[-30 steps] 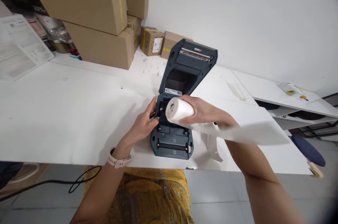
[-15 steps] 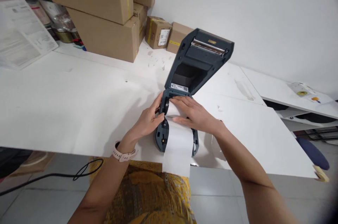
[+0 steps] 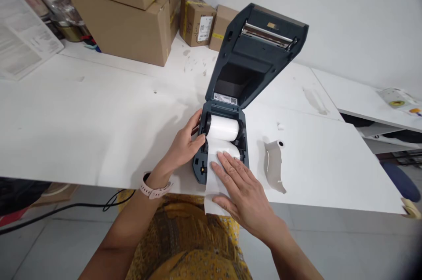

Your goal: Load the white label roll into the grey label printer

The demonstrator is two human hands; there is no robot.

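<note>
A dark label printer (image 3: 245, 60) stands at the table's near edge with its lid raised. A white paper roll (image 3: 223, 128) sits between black holders in its base. From the roll, a paper strip (image 3: 211, 185) runs forward and hangs over the front. My left hand (image 3: 184, 144) grips the printer's left side, thumb on the top edge and fingers along the wall, partly hidden. My right hand (image 3: 242, 190) lies flat on the strip at the printer's front, fingers stretched out. It hides the front right part of the base.
A curled piece of paper (image 3: 274, 166) lies right of the printer. Cardboard boxes (image 3: 132, 34) are stacked at the back left, near papers in a clear sleeve (image 3: 26, 34). A black cable (image 3: 66, 207) runs below the table's front edge.
My right hand has slid from the roll down to the strip at the front, uncovering the roll. My left hand stays at the printer's side. The view has shifted slightly.
</note>
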